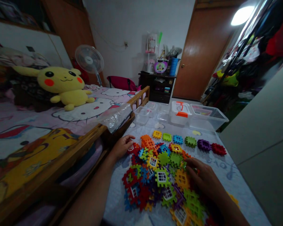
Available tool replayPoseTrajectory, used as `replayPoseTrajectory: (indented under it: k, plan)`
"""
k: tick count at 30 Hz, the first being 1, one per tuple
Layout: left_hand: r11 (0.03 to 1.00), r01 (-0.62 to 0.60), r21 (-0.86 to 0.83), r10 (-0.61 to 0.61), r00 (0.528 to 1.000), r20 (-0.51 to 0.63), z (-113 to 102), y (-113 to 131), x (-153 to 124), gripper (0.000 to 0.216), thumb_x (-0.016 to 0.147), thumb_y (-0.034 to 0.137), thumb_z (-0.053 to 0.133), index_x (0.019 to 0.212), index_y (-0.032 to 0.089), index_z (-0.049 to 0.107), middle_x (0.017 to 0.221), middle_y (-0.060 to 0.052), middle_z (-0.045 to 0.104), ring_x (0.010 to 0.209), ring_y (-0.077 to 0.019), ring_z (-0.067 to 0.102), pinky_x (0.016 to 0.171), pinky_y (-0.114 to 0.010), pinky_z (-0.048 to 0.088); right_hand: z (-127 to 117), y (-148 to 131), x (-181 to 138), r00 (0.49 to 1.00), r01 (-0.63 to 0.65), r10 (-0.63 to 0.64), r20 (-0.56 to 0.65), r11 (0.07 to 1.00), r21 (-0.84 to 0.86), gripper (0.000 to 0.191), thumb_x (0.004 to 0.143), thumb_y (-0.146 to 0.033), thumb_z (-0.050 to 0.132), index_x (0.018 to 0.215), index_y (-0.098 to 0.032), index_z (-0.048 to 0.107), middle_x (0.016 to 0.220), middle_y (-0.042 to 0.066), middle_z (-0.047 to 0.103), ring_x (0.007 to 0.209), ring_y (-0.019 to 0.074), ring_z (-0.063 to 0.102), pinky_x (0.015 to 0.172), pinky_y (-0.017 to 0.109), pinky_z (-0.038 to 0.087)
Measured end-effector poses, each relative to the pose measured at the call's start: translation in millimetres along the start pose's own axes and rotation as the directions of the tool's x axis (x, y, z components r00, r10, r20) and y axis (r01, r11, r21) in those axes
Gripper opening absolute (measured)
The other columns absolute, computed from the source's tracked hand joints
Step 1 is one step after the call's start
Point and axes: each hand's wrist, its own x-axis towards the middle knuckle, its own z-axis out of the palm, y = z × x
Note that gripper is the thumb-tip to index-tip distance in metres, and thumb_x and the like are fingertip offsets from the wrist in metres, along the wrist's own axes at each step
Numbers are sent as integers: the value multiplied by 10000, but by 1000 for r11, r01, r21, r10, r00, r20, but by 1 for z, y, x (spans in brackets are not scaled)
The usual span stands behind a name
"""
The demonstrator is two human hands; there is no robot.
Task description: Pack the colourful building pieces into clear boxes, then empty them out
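A heap of colourful interlocking plastic tiles (pixel 160 179) lies on a pale blue cloth (pixel 226 175). Beyond it, single tiles sit in a row: yellow (pixel 157 134), green (pixel 166 137), blue (pixel 177 139), dark green (pixel 190 141), purple (pixel 204 145) and red (pixel 218 149). My left hand (pixel 123 146) rests at the heap's left edge, fingers curled over a red tile with a white window (pixel 131 148). My right hand (pixel 201 177) lies on the heap's right side, fingers bent down among the tiles; what they grip is hidden.
Clear plastic boxes (pixel 141 114) and a lidded box with an orange latch (pixel 180 112) stand beyond the row. A bed with a wooden rail (pixel 89 138) and a yellow plush toy (pixel 63 86) runs along the left. A grey panel (pixel 266 138) stands on the right.
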Motion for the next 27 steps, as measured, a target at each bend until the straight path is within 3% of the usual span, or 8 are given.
replayPoseTrajectory:
  k: [2, 5, 9, 13, 21, 27]
  plan:
    - [992, -64, 107, 65, 998, -13, 4, -1, 1, 331, 793, 394, 525, 1007, 167, 635, 860, -34, 659, 773, -190, 629, 727, -325, 507, 0, 0, 0, 1000, 5, -5, 7, 1000, -10, 248, 877, -337, 471, 983, -232, 668, 911, 59, 730, 801, 214, 696, 729, 343, 558]
    - [925, -200, 323, 238, 968, -82, 10, -2, 3, 267, 807, 345, 513, 968, 193, 661, 1061, -70, 675, 1052, -246, 585, 977, -407, 429, -1, 0, 0, 1000, 7, -6, 16, 1000, -16, 266, 887, -344, 456, 984, -212, 666, 912, 66, 730, 805, 213, 697, 737, 342, 553]
    - [846, -249, 471, 332, 938, -100, 18, -2, 3, 235, 827, 316, 517, 981, 201, 653, 1101, -65, 664, 1095, -242, 561, 1024, -416, 387, 0, 2, 0, 1000, -13, 13, 4, 1000, -4, 279, 875, -357, 473, 1004, -210, 672, 934, 67, 736, 834, 221, 698, 758, 348, 552]
    - [780, -219, 585, 294, 955, -33, 21, 11, 3, 236, 826, 300, 545, 999, 188, 659, 1146, -77, 651, 1118, -249, 557, 1030, -393, 385, 0, 5, 0, 1000, -19, 19, -12, 1000, 1, 289, 868, -363, 478, 1009, -208, 678, 954, 72, 742, 845, 231, 700, 777, 368, 552]
    - [672, -165, 721, 75, 985, 156, 32, 67, 18, 309, 816, 274, 552, 1087, 172, 659, 1180, -92, 643, 1137, -240, 560, 999, -311, 398, 1, 6, 1, 1000, -11, 11, -12, 1000, 16, 294, 877, -367, 458, 984, -199, 674, 942, 83, 736, 854, 226, 694, 776, 358, 548]
    - [679, -133, 722, -27, 978, 205, 55, 69, 33, 293, 685, 286, 656, 960, 193, 693, 988, -73, 704, 950, -251, 635, 790, -291, 459, 3, 10, 0, 1000, -15, 15, -9, 1000, 15, 306, 883, -369, 448, 991, -190, 670, 962, 88, 733, 871, 229, 693, 803, 371, 543]
